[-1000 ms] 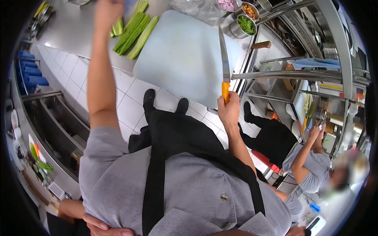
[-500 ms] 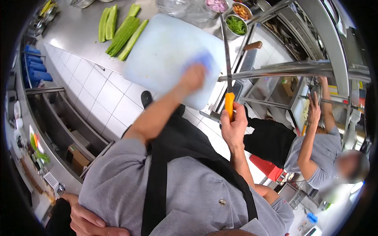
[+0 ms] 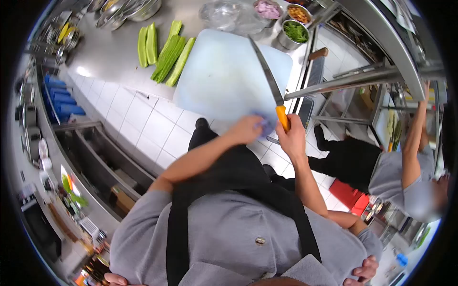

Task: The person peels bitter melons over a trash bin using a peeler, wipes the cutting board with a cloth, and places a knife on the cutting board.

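My left hand [image 3: 246, 129] is closed on a blue cloth [image 3: 267, 125], slightly blurred, at the near edge of a white cutting board [image 3: 205, 78]. In my right hand [image 3: 292, 136] is a knife [image 3: 267, 71], gripped by its orange handle. Its long blade points away from me, over the right part of the board. Small dark specks show on the board. Along its left side lie several long green pieces that look like cucumber cut lengthwise [image 3: 168, 58].
Beyond the board stand metal tubs of chopped greens [image 3: 295, 31], pink pieces [image 3: 267, 9] and orange-brown pieces [image 3: 298, 14], beside clear plastic [image 3: 220, 14]. A metal rail [image 3: 350, 82] runs at right. A co-worker [image 3: 400, 171] stands there. Other people's hands [image 3: 366, 269] show at the bottom.
My left hand has drawn the blue cloth from the middle right of the board back to its near edge. The knife stays in my right hand, its blade now tilted further left.
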Demonstrator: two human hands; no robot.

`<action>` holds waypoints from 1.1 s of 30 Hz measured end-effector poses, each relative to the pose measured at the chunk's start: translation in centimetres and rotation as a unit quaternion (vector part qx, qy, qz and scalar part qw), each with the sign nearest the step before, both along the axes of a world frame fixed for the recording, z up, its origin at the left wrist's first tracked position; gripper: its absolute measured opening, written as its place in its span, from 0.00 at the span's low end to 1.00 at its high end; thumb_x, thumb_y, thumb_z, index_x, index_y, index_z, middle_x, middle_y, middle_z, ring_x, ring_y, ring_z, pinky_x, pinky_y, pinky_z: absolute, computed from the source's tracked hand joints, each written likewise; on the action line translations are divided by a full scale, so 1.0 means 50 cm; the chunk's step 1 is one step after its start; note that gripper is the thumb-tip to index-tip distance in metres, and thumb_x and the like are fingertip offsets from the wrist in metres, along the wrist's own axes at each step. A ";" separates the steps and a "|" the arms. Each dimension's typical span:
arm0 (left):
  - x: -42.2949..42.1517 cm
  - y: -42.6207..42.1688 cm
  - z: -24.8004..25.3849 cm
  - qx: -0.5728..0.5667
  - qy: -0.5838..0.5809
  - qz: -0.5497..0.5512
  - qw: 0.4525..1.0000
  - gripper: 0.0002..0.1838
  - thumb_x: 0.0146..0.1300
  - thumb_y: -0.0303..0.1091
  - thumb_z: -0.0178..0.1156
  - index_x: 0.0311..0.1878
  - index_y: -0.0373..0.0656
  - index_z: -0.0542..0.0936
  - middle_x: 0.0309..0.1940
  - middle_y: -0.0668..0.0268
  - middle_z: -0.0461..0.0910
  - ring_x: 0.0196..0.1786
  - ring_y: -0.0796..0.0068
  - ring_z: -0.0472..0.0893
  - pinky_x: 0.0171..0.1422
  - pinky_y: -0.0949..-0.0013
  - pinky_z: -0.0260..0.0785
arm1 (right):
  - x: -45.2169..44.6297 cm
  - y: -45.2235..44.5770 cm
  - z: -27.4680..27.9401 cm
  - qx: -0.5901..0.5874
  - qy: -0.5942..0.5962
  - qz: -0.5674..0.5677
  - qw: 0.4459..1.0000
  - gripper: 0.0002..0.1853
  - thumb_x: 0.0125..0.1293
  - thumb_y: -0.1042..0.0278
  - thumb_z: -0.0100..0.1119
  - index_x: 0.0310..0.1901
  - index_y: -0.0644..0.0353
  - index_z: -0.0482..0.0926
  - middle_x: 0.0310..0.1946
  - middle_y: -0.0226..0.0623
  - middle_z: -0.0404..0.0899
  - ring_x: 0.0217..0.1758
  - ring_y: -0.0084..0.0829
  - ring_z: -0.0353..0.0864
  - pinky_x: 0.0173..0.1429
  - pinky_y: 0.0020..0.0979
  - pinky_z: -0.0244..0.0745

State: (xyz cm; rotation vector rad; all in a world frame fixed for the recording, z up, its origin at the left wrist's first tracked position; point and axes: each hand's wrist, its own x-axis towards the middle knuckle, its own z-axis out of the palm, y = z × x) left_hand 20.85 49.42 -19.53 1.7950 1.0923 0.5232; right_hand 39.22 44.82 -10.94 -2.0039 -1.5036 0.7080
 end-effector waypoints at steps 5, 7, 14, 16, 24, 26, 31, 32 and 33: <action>-0.072 0.031 0.109 -0.063 -0.037 0.209 0.975 0.18 0.63 0.33 0.54 0.52 0.35 0.79 0.41 0.44 0.78 0.45 0.43 0.78 0.56 0.48 0.69 | -0.028 0.057 -0.051 -0.074 -0.153 -0.014 0.985 0.20 0.67 0.61 0.59 0.52 0.66 0.68 0.43 0.57 0.77 0.42 0.60 0.81 0.47 0.53 0.76; -0.160 0.124 0.121 0.297 0.047 0.243 0.922 0.20 0.63 0.33 0.56 0.59 0.41 0.77 0.41 0.49 0.74 0.48 0.47 0.73 0.55 0.49 0.66 | -0.073 0.048 -0.101 -0.102 -0.137 -0.053 0.984 0.20 0.67 0.61 0.58 0.53 0.66 0.67 0.43 0.59 0.77 0.42 0.61 0.81 0.48 0.54 0.77; -0.318 0.350 -0.056 0.468 0.295 -0.127 0.823 0.21 0.65 0.40 0.53 0.58 0.41 0.80 0.53 0.48 0.76 0.57 0.45 0.73 0.62 0.48 0.64 | -0.362 -0.025 -0.143 -0.107 -0.073 -0.243 0.961 0.20 0.66 0.65 0.51 0.54 0.70 0.66 0.42 0.64 0.78 0.42 0.61 0.83 0.49 0.54 0.79; -0.286 0.365 -0.047 0.495 0.256 -0.241 0.794 0.19 0.64 0.39 0.54 0.55 0.41 0.81 0.56 0.47 0.76 0.56 0.43 0.74 0.65 0.48 0.63 | -0.410 -0.025 -0.127 -0.130 0.003 -0.279 0.952 0.20 0.64 0.66 0.50 0.54 0.69 0.68 0.44 0.62 0.79 0.45 0.59 0.84 0.51 0.52 0.80; -0.088 0.192 -0.085 0.403 0.062 -0.200 0.891 0.14 0.63 0.37 0.56 0.44 0.37 0.82 0.44 0.51 0.84 0.45 0.50 0.82 0.54 0.53 0.73 | -0.339 -0.052 -0.012 -0.129 -0.233 -0.283 0.921 0.19 0.63 0.63 0.57 0.51 0.66 0.71 0.47 0.55 0.80 0.43 0.54 0.85 0.47 0.50 0.81; -0.092 0.172 -0.028 0.242 0.067 -0.217 0.943 0.16 0.69 0.39 0.51 0.47 0.36 0.82 0.46 0.53 0.84 0.44 0.52 0.84 0.54 0.53 0.74 | -0.305 -0.046 -0.017 -0.123 -0.265 -0.267 0.918 0.19 0.64 0.63 0.57 0.52 0.65 0.71 0.49 0.55 0.79 0.44 0.53 0.85 0.47 0.50 0.81; -0.208 0.291 0.016 -0.561 -0.326 0.098 0.755 0.23 0.77 0.46 0.43 0.54 0.36 0.79 0.48 0.60 0.82 0.47 0.63 0.83 0.54 0.60 0.77 | -0.283 0.036 -0.093 -0.089 -0.217 -0.278 0.932 0.18 0.64 0.69 0.50 0.52 0.69 0.72 0.53 0.56 0.78 0.50 0.52 0.84 0.55 0.47 0.79; -0.223 0.305 0.053 -0.527 -0.358 0.102 0.764 0.23 0.77 0.47 0.44 0.54 0.36 0.79 0.48 0.60 0.82 0.47 0.63 0.83 0.53 0.60 0.77 | -0.286 0.084 -0.149 -0.101 -0.188 -0.299 0.930 0.20 0.64 0.66 0.52 0.53 0.72 0.71 0.52 0.60 0.78 0.49 0.52 0.84 0.54 0.48 0.79; -0.227 0.321 0.078 -0.490 -0.391 0.105 0.772 0.23 0.77 0.47 0.45 0.54 0.36 0.79 0.49 0.60 0.82 0.46 0.63 0.83 0.51 0.61 0.78 | -0.293 0.138 -0.175 -0.113 -0.161 -0.320 0.927 0.24 0.65 0.62 0.55 0.54 0.75 0.70 0.50 0.64 0.78 0.48 0.53 0.83 0.53 0.49 0.78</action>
